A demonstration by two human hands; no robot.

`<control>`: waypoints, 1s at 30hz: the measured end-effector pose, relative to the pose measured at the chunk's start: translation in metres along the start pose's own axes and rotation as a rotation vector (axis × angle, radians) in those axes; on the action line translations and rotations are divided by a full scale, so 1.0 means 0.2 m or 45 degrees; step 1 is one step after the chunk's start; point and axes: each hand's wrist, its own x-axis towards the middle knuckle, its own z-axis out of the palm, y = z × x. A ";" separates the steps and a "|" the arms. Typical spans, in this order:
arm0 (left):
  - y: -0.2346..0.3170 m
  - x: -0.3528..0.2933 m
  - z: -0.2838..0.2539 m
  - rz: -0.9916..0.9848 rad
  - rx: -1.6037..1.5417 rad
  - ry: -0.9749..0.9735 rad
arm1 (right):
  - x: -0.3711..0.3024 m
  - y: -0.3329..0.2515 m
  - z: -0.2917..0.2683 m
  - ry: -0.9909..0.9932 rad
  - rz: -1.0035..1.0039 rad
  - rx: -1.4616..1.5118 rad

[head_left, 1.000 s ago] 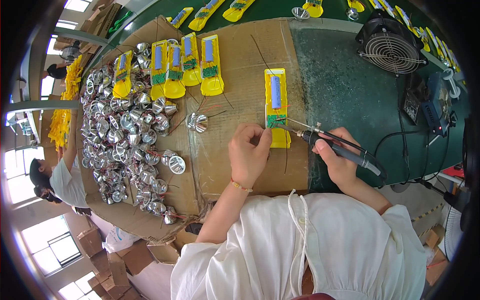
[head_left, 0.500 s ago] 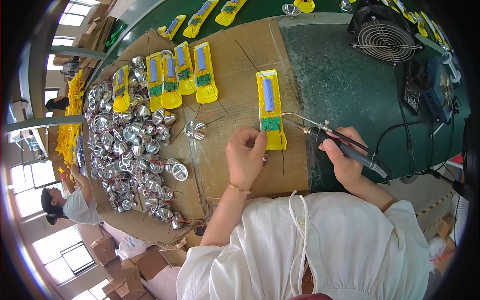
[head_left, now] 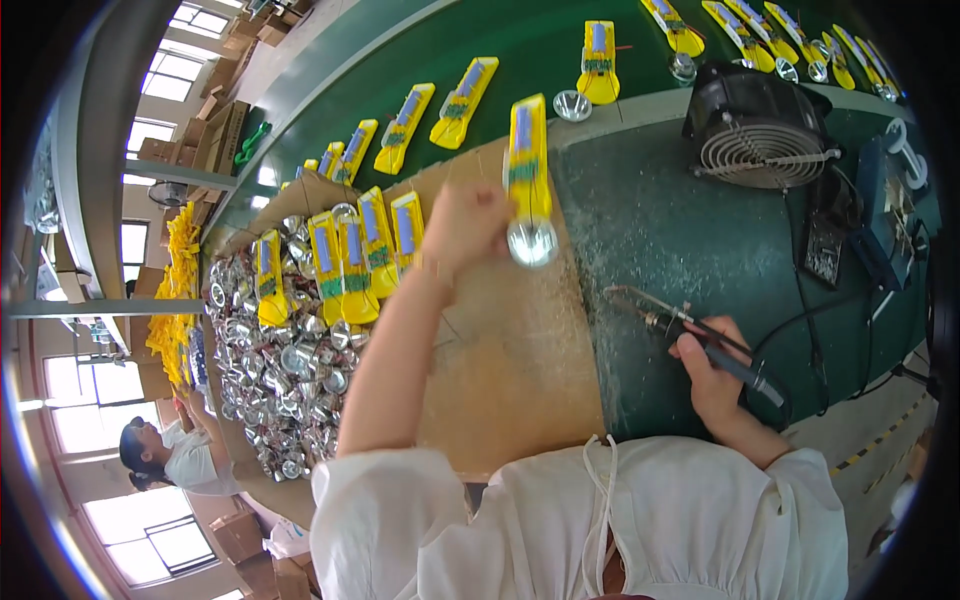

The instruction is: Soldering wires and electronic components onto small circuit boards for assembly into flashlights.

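Note:
My left hand (head_left: 470, 225), smeared by motion, reaches out over the far part of the cardboard. Its closed fingers are at the edge of a yellow flashlight housing (head_left: 528, 145) that carries a blue-purple battery and a green circuit board. A shiny silver reflector cup (head_left: 532, 243) is at the housing's near end, beside my fingers. My right hand (head_left: 715, 365) grips the dark handle of a soldering iron (head_left: 690, 332). The iron's tip points left over the green mat, apart from the housing.
Several yellow housings (head_left: 350, 265) lie on a heap of silver reflectors (head_left: 300, 350) to the left. More housings (head_left: 403, 128) line the green bench (head_left: 540, 50) beyond. A black fan (head_left: 765, 135) and a blue soldering station (head_left: 875, 215) stand at right. Another person (head_left: 180, 450) works far left.
My left hand has carried the housing away from me, off the near cardboard. The soldering iron has drawn back from its circuit board. A reflector now shows at the housing's near end. The view has shifted.

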 end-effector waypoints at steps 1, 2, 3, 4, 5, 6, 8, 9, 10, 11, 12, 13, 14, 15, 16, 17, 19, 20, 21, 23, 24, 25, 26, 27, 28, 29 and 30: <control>0.04 0.15 -0.05 0.053 0.064 0.152 | 0.00 0.00 0.00 -0.012 0.007 -0.001; 0.05 0.30 -0.11 0.109 0.127 0.302 | -0.01 -0.01 0.01 -0.028 0.000 0.022; 0.02 0.47 -0.17 0.227 0.170 0.429 | -0.02 0.01 0.00 -0.035 -0.048 -0.048; 0.07 0.57 -0.22 0.309 0.451 0.616 | -0.02 0.03 -0.02 -0.024 -0.093 -0.122; 0.08 0.64 -0.25 0.339 0.608 0.705 | 0.00 -0.01 -0.02 -0.061 -0.044 -0.149; 0.07 0.69 -0.27 0.364 0.767 0.801 | 0.01 -0.03 -0.02 -0.068 -0.032 -0.147; -0.04 0.79 -0.29 0.490 0.855 0.625 | 0.01 -0.01 -0.02 -0.099 -0.020 -0.120; -0.13 0.83 -0.29 0.528 0.868 0.491 | 0.01 -0.01 -0.01 -0.109 -0.044 -0.088; -0.19 0.83 -0.25 0.519 0.971 0.400 | 0.02 -0.01 -0.01 -0.119 -0.064 -0.058; -0.14 0.78 -0.21 0.421 1.012 0.376 | 0.01 0.00 -0.02 -0.109 -0.036 -0.038; -0.10 0.69 -0.20 0.308 1.053 0.365 | 0.01 -0.01 -0.02 -0.122 -0.042 -0.035; -0.15 0.65 -0.20 0.331 1.053 0.434 | 0.01 -0.01 -0.02 -0.123 -0.056 -0.043; -0.14 0.55 -0.20 0.295 1.004 0.447 | 0.00 -0.01 -0.02 -0.124 -0.065 -0.057; -0.11 0.45 -0.16 0.269 0.948 0.442 | 0.00 0.00 -0.02 -0.075 -0.045 -0.050; -0.09 0.28 -0.13 0.265 0.842 0.433 | -0.01 0.00 -0.02 -0.050 -0.030 -0.030; -0.09 0.11 -0.09 0.330 0.775 0.425 | 0.00 0.00 -0.01 -0.013 -0.030 0.012; -0.21 -0.15 0.05 0.422 0.590 0.392 | 0.03 0.02 0.02 0.018 0.068 -0.020; -0.25 -0.30 0.15 0.463 0.493 0.409 | 0.03 -0.02 0.03 0.013 0.156 0.038; -0.26 -0.44 0.24 0.399 0.455 0.430 | 0.03 -0.02 0.03 0.015 0.153 0.109; -0.25 -0.65 0.38 0.344 0.399 0.500 | 0.02 -0.05 0.04 0.028 0.056 0.029; -0.27 -0.70 0.42 0.407 0.439 0.582 | 0.02 -0.05 0.05 0.022 0.024 0.009; -0.25 -0.77 0.43 0.401 0.270 0.646 | 0.02 -0.05 0.04 0.019 -0.010 -0.011; -0.24 -0.82 0.40 0.419 0.325 0.710 | 0.03 -0.04 0.03 0.025 -0.026 0.031; -0.26 -0.84 0.34 0.441 0.381 0.775 | 0.03 -0.03 0.03 0.029 -0.036 0.036; -0.29 -0.86 0.28 0.418 0.453 0.906 | 0.04 -0.03 0.03 0.038 -0.048 0.043; -0.36 -0.85 0.20 0.379 0.603 0.961 | 0.03 -0.02 0.02 0.038 -0.079 0.063; -0.44 -0.83 0.13 0.344 0.754 1.012 | 0.02 -0.02 0.02 0.041 -0.086 0.054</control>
